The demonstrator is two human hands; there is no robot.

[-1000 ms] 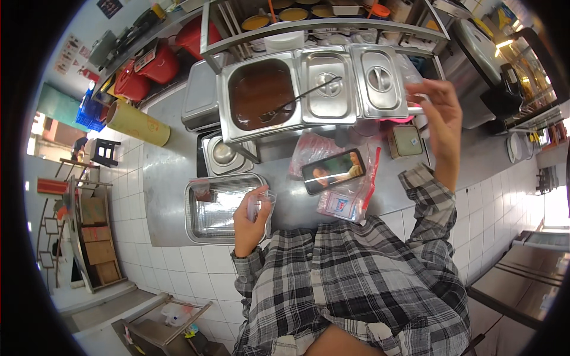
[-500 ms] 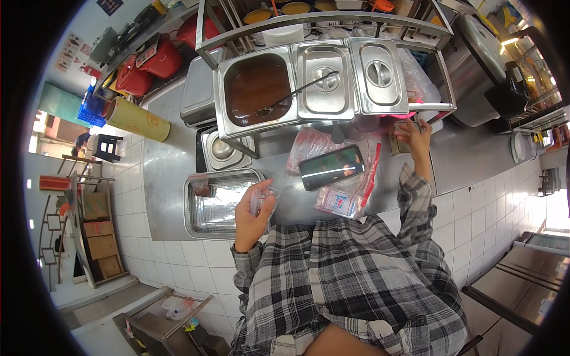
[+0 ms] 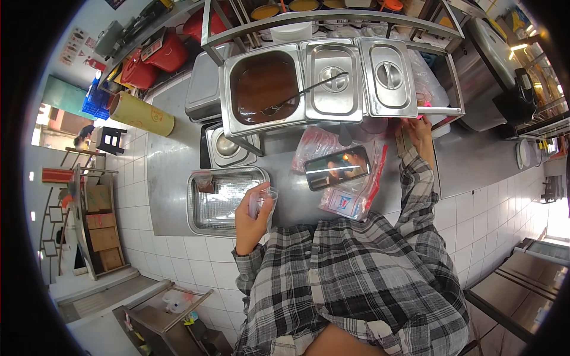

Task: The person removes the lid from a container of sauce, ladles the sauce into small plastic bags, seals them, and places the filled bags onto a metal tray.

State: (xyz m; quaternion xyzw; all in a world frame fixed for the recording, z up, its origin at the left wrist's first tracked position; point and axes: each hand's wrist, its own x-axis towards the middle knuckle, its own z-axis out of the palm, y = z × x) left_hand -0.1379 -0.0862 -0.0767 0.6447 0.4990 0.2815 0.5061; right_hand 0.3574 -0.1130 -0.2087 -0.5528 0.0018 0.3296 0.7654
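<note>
My left hand (image 3: pixel 252 216) is closed around a small clear plastic bag (image 3: pixel 272 199) beside the metal tray's right side. That tray (image 3: pixel 228 231) has a mesh bottom, and a small bag of brown sauce (image 3: pixel 203 181) lies at its far left corner. Under the right end of the raised shelf, my right hand (image 3: pixel 420 135) reaches toward something pink (image 3: pixel 425 105); its fingertips are partly hidden by the shelf edge. A small box (image 3: pixel 402 142) stands just left of that hand. Between my hands, a phone (image 3: pixel 337 168) rests on a packet of clear plastic bags (image 3: pixel 347 203).
On the raised shelf, an open steel pan of brown sauce (image 3: pixel 264 89) with a dark-handled ladle (image 3: pixel 309 90) adjoins two lidded pans (image 3: pixel 333 83). A large pot (image 3: pixel 475 77) stands at the right, and a yellow cylinder (image 3: pixel 142 115) at the far left.
My right hand has moved farther in under the shelf, past the small box, so less of its fingers shows. My left hand stays by the tray with the plastic bag. The phone's screen picture differs.
</note>
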